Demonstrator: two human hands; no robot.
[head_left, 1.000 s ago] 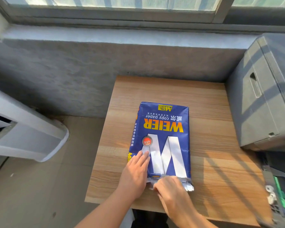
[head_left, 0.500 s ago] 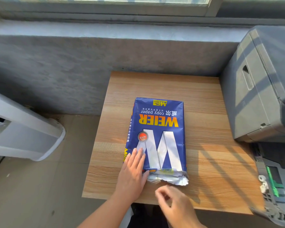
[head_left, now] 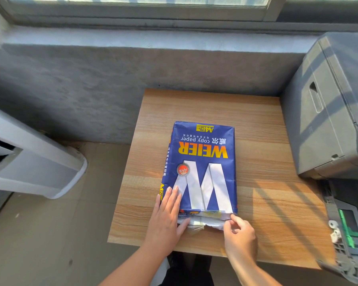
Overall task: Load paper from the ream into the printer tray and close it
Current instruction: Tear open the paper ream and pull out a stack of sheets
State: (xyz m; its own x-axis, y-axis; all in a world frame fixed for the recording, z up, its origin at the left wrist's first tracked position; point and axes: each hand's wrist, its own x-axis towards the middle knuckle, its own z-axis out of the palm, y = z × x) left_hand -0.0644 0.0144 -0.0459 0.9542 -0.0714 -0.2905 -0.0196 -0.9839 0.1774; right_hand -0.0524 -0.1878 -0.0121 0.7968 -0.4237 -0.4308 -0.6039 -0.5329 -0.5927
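Note:
A blue ream of copy paper (head_left: 203, 162) marked WEIER lies flat on the small wooden table (head_left: 262, 203), its torn near end showing white wrapper. My left hand (head_left: 166, 215) rests flat on the ream's near left corner, fingers spread. My right hand (head_left: 239, 236) pinches the torn wrapper at the near right corner. The grey printer (head_left: 329, 112) stands on the right, and its pulled-out tray (head_left: 347, 234) with green guides lies low at the right edge, partly cut off.
A grey concrete wall and window sill (head_left: 132, 40) run behind the table. A white appliance (head_left: 29, 162) stands on the floor to the left. Bare table surface lies between the ream and the printer.
My right hand pulled back from the ream's near end, then returned and took hold of the torn wrapper at the right corner. My left hand stayed flat on the ream.

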